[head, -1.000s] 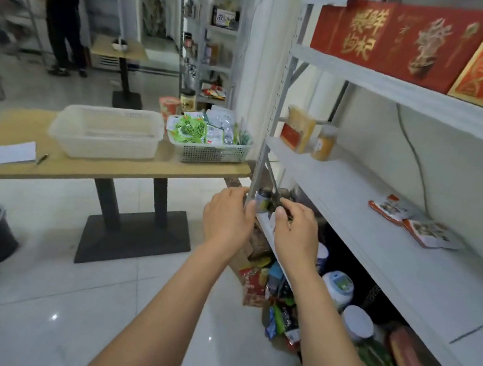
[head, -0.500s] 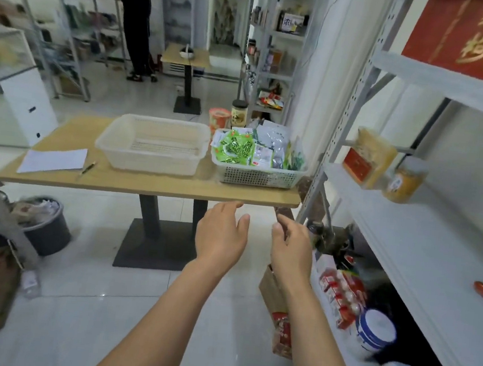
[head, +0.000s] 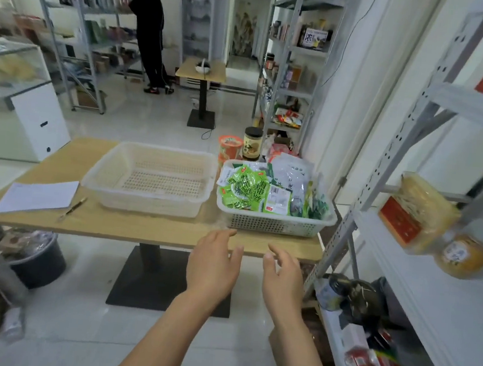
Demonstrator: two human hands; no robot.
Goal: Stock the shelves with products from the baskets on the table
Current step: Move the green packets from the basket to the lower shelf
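A white basket (head: 274, 223) full of green and white snack packets (head: 245, 190) stands at the right end of the wooden table (head: 130, 226). An empty cream basket (head: 152, 174) sits to its left. My left hand (head: 213, 265) and my right hand (head: 282, 278) hover side by side just below the table's front edge, both empty with relaxed fingers. The white shelf unit (head: 442, 293) rises on the right. A small can (head: 331, 292) and dark items sit on its lower shelf.
Behind the baskets stand an orange cup (head: 229, 146) and a dark jar (head: 251, 144). Paper (head: 38, 195) and a pen (head: 72, 209) lie at the table's left. A black bin (head: 35, 257) sits underneath. A person (head: 148, 32) stands at far shelves.
Both hands have let go of the small can on the lower shelf and drawn back, empty, toward the table. My view has swung left from the shelf to the baskets.
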